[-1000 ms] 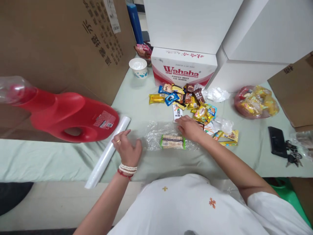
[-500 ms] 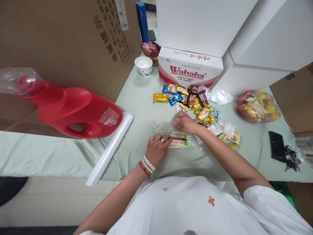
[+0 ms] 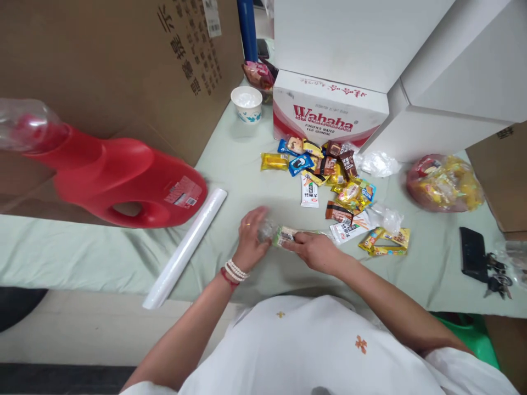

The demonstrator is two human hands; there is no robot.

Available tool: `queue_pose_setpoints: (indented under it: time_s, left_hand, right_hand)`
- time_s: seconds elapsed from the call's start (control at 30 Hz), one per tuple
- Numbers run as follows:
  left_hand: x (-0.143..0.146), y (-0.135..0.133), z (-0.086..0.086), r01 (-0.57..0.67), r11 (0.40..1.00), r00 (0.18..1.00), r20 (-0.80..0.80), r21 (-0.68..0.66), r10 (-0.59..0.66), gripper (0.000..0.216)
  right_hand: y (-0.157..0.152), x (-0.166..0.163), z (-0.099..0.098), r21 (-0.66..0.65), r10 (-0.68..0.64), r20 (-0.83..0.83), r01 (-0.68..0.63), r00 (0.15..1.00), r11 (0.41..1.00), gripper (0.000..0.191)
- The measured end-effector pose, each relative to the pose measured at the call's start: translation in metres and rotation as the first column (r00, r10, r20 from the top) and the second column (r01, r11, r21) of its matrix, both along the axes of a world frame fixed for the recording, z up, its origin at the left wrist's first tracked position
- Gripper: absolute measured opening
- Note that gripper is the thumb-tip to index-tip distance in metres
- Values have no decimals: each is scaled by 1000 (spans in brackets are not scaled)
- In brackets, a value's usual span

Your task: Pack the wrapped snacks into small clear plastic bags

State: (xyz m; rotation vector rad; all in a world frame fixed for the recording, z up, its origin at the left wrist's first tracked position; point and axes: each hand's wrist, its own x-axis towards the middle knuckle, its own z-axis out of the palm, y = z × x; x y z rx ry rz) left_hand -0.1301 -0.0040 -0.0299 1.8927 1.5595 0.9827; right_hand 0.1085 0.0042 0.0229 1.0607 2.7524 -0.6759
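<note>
A rectangular packaged snack [image 3: 286, 236] with green ends lies near the table's front, wrapped in clear plastic film [image 3: 267, 231]. My right hand [image 3: 319, 252] grips the snack from the right, thumb and fingers closed around it. At the snack's left end my left hand [image 3: 251, 238], a little smeared by motion, has its fingers curled on the film. Beyond the hands lies a loose pile of small wrapped snacks [image 3: 325, 164]. A white snack packet [image 3: 309, 190] sits at the pile's near side, and a yellow packet [image 3: 275, 161] at its left.
A roll of clear film [image 3: 185, 249] lies at left beside a large red jug [image 3: 135, 184]. Behind stand a paper cup [image 3: 247, 104] and a Wahaha carton [image 3: 329, 112]. At right are a bowl of snacks [image 3: 444, 184], a black phone [image 3: 472, 254] and keys [image 3: 499, 277].
My right hand has come down and left onto the snack. My left hand has shifted left to the film's end. The film, spread flat before, is now gathered around the snack.
</note>
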Motion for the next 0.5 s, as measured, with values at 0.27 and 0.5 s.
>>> queue_pose_setpoints:
  time_s: [0.27,0.5]
  left_hand:
    - [-49,4,2,-304,948,922,223,-93,317,17]
    - [-14,-7,17,-252,931,968,-91,-265,236,25]
  right_hand:
    - [2,-1,4,-78,-96,-68,90,993,993,47]
    - [-2,-1,7,-91,-135,-41,131,990,987,48]
